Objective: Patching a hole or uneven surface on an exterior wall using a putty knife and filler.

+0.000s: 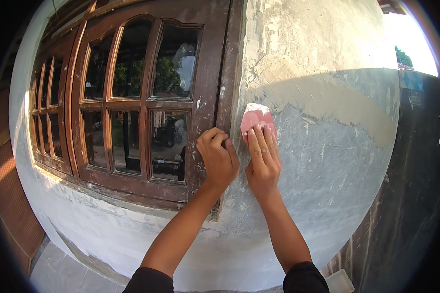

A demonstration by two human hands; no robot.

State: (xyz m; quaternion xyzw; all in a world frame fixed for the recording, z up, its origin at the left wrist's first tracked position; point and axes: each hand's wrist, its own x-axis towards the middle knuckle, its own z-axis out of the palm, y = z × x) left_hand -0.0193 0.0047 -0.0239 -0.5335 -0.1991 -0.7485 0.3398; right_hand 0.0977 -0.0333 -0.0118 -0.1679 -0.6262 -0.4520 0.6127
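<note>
My right hand (pixel 263 166) presses a flat pink pad (pixel 255 117), white-smeared along its top, against the plastered wall (pixel 337 141) just right of the window. Its fingers lie long and close together over the pad's lower part. To its left, my left hand (pixel 215 161) has its fingers curled at the edge of the brown wooden window frame (pixel 196 122); whether anything else is inside the curl is hidden. The frame is flecked with white. A beige patch of filler (pixel 347 105) spreads across the wall above and right of the pad, over grey, scuffed plaster.
Multi-paned windows (pixel 122 141) fill the upper left. A pale sill (pixel 98 195) runs below them. A brown panel (pixel 10 205) and grey paving (pixel 68 271) lie at lower left. A dark wall (pixel 410 195) borders the right, with a pale container (pixel 341 281) at the bottom.
</note>
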